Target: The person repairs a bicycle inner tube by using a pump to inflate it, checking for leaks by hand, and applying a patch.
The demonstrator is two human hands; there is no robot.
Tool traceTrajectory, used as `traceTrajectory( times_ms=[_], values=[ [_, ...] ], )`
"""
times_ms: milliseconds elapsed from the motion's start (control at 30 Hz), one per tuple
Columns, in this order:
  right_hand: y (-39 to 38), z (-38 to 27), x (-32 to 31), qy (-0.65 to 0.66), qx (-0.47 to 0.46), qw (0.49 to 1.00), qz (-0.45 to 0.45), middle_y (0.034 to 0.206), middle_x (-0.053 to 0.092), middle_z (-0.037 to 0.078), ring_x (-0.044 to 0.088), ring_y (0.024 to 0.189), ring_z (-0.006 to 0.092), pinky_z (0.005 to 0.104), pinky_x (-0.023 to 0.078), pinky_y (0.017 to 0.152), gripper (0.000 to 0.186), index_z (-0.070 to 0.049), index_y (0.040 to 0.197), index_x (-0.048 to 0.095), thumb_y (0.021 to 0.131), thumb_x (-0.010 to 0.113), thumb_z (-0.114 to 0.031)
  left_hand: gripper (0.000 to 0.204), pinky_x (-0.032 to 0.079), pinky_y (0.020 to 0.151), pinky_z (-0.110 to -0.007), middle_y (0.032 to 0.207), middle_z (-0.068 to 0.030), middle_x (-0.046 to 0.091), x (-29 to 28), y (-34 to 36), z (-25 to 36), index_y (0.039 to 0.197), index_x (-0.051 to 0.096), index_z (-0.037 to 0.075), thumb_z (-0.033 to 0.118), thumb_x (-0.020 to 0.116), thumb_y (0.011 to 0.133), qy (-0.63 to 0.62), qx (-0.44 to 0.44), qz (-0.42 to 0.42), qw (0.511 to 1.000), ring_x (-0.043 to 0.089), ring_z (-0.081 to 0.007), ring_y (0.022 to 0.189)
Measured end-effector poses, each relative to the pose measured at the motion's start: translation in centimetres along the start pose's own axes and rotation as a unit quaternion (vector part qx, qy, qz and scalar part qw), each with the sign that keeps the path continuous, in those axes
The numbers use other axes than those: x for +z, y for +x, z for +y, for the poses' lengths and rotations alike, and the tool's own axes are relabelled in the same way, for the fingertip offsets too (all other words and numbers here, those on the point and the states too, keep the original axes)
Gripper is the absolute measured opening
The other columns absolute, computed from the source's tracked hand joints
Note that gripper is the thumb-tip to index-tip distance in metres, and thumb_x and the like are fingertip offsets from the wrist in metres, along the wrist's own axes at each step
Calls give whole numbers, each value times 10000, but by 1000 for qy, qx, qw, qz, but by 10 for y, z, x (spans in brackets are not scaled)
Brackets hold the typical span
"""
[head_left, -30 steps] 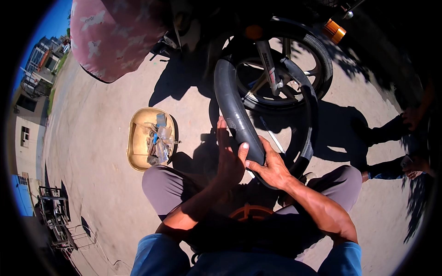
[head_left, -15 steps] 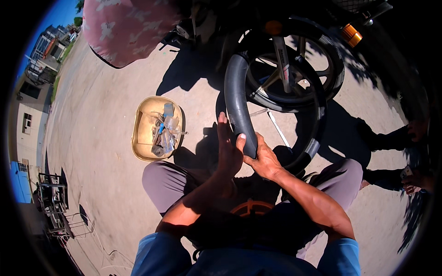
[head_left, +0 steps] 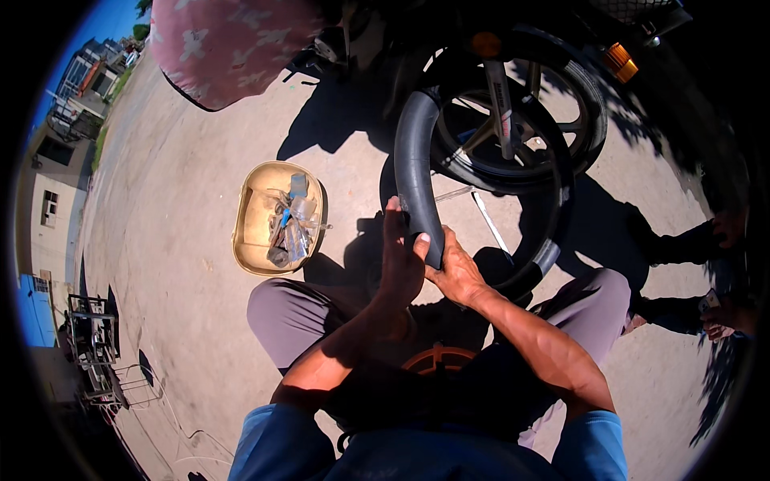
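Note:
A black inner tube [head_left: 415, 164] forms a big loop in front of a motorcycle's spoked wheel [head_left: 589, 120]. My left hand [head_left: 405, 264] rests against the tube's lower left stretch with its fingers stretched out and the thumb touching the rubber. My right hand [head_left: 457, 272] grips the same stretch, thumb and fingers wrapped on it. A white rod [head_left: 489, 220] lies on the ground inside the loop. A tan plastic tray [head_left: 249, 256] left of my hands holds small tools and clear bits.
A pink patterned padded cover [head_left: 233, 44] hangs at the upper left. An orange turn light [head_left: 619, 62] is at the upper right. People's legs [head_left: 670, 313] and hands show at the right edge. A dark metal frame [head_left: 88, 337] and buildings [head_left: 52, 200] stand left.
The view has shifted, so the tray and wheel appear higher and further right. The tube stretch in my hands stands more upright; both hands keep their places on it.

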State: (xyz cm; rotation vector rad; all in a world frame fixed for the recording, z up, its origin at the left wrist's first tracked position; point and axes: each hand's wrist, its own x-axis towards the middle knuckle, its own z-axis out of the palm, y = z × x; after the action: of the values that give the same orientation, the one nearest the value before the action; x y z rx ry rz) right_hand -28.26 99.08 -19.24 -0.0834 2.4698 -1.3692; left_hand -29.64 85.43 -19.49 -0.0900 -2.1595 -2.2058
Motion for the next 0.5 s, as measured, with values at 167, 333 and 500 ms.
traceTrajectory(
  times_ms=[167,333,500],
  values=[
    [2,-2,1,16,14,1000,-3,1299,558,327,609,1173,464,477,502,979,840,-16,1461,243,853,776,-246,818,217,1221,-400,1663,-223,161,-3,-2,2,1610,26,12,-47,509,952,4,0,-23,1000,216,-290,1535],
    [4,1,1,16,12,1000,-10,1287,561,333,617,1162,461,472,506,974,858,-5,1467,235,852,777,-257,815,178,1233,-410,1665,-231,138,-5,-5,-1,1608,42,5,-47,514,945,0,8,-24,1000,167,-298,1549],
    [6,-1,2,8,12,1000,-13,1281,562,334,620,1155,458,468,504,978,876,1,1472,225,851,781,-268,821,146,1240,-410,1662,-234,144,-6,-6,-2,1607,54,2,-39,528,938,8,0,-19,1000,137,-299,1557]
  ],
)
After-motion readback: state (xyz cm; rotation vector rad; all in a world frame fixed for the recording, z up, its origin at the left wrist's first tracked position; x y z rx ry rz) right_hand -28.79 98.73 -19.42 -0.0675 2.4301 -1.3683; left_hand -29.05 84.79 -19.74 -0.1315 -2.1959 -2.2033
